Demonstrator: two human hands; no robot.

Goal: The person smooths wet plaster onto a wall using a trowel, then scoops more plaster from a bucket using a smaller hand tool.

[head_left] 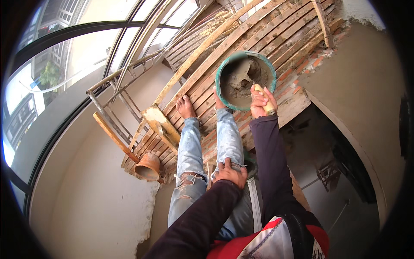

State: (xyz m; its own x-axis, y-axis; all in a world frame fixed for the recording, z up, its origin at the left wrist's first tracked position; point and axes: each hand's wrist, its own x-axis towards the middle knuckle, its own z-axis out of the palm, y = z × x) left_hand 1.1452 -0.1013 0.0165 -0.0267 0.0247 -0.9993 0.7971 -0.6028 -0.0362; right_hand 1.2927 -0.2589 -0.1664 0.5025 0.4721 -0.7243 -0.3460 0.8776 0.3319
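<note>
My right hand [258, 107] is closed around the pale wooden handle of a trowel [270, 108]. Its blade reaches into wet grey mortar [232, 91] and carries some of it. A round green bucket [273, 74] holds the mortar and stands on the planks just beyond my feet; part of its far rim is blurred. On my knee, over the torn jeans [228, 142], lies my left hand [230, 174] with its fingers spread and nothing in them. A yellowish plastering float [160, 123] with a handle lies left of my feet.
Slatted wooden planks [205, 93] form the platform, beside a row of exposed bricks [297, 80]. A small brown bucket [148, 167] is at the left end. Metal scaffold frames [123, 97] stand by the windows. Right, below a plastered wall [358, 82], an arched opening [323, 146] drops to a lower floor.
</note>
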